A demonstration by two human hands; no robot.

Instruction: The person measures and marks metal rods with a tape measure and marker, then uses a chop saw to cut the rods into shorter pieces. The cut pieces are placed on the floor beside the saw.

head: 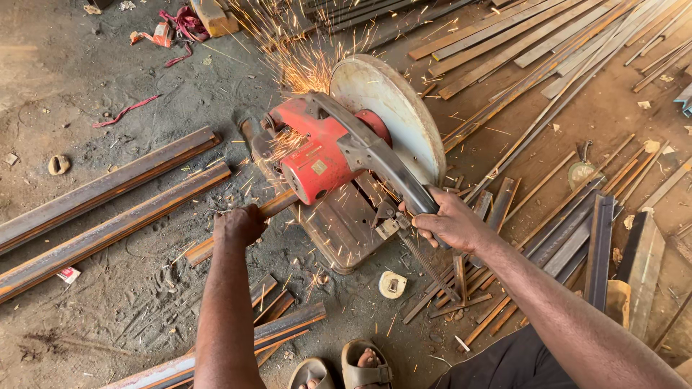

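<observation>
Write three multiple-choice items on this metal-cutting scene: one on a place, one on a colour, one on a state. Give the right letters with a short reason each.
1. Where does the left hand rest?
A. on the steel bar fed into the saw
B. on the blade guard
C. on the sandals

2. What colour is the motor housing of the chop saw?
A. blue
B. red
C. yellow

3. What is the state of the saw?
A. lying idle on its side
B. cutting, with sparks flying
C. taken apart

Answers:
1 A: the left hand is closed over the bar just left of the saw base.
2 B: the housing beside the grey blade guard is plainly red.
3 B: the right hand grips the handle and a spray of sparks shoots away behind the blade.
</observation>
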